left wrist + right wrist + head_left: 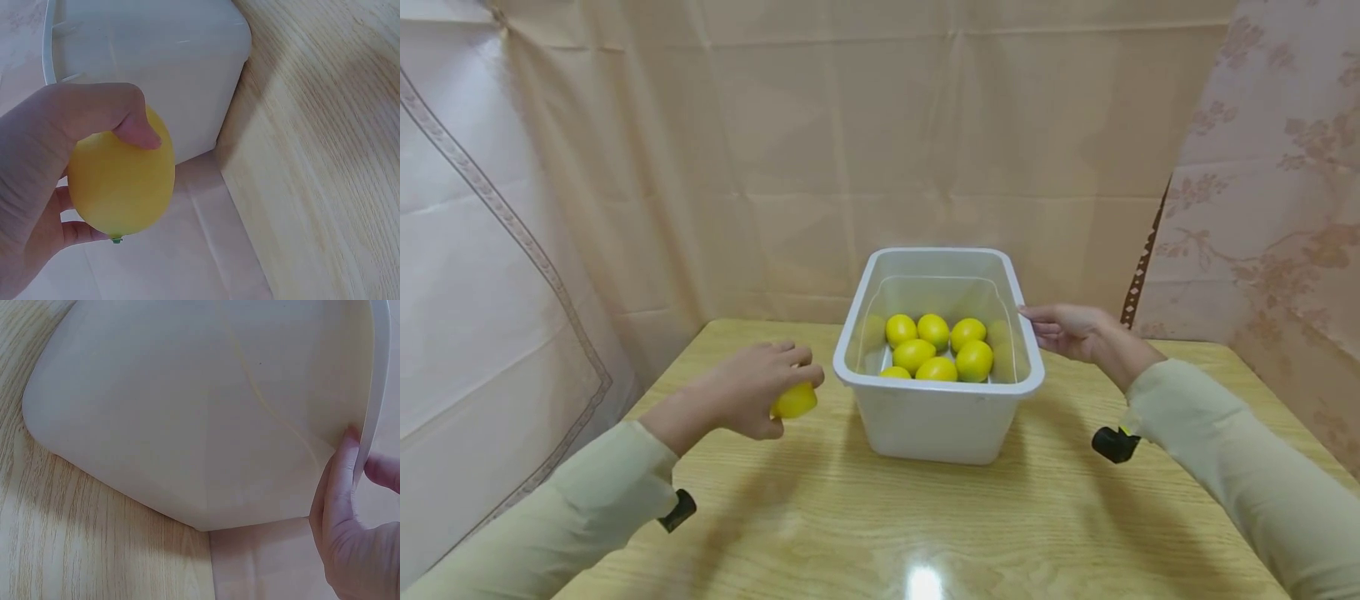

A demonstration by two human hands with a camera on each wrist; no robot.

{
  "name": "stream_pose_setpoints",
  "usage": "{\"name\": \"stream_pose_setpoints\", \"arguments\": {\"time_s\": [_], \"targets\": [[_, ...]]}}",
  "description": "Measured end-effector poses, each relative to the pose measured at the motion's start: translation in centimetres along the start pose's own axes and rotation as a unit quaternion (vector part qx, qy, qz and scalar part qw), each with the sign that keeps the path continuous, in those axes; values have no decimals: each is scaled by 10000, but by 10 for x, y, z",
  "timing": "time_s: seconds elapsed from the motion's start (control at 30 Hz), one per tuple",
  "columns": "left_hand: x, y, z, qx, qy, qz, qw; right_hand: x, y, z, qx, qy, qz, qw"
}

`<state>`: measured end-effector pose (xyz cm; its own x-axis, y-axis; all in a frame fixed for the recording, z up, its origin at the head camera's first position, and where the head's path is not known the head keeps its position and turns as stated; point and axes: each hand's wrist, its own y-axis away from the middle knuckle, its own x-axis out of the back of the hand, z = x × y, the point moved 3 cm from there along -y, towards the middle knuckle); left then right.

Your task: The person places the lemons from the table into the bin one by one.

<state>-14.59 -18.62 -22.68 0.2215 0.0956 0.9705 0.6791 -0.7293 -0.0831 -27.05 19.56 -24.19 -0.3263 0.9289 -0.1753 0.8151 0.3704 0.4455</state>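
My left hand (765,385) grips a yellow lemon (795,401) above the table, to the left of a white plastic bin. In the left wrist view the lemon (122,178) shows a small green stem tip, with the thumb across its near side and fingers behind. The bin (936,425) stands on the table with several lemons (936,332) lying on its floor. At the bin's right side my right hand (1067,329) pinches the rim (379,375), fingers under the lip against the outer wall and thumb at the rim's other side.
A light wood-grain table (820,517) carries the bin. Behind it hangs a beige curtain (775,167), with a white cloth (490,275) at the left and a floral cloth (1277,200) at the right. Small black wrist devices (1115,445) sit under both sleeves.
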Motion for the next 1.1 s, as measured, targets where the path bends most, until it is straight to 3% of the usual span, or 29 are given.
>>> {"name": "stream_pose_setpoints", "arguments": {"time_s": [0.77, 1.1], "targets": [[14, -2, -4, -103, 22, 82, 9999, 1, 1, 1, -90, -99, 58, 9999], [26, -4, -7, -66, -74, 153, 9998, 1, 0, 0, -126, 20, 102, 9999]]}}
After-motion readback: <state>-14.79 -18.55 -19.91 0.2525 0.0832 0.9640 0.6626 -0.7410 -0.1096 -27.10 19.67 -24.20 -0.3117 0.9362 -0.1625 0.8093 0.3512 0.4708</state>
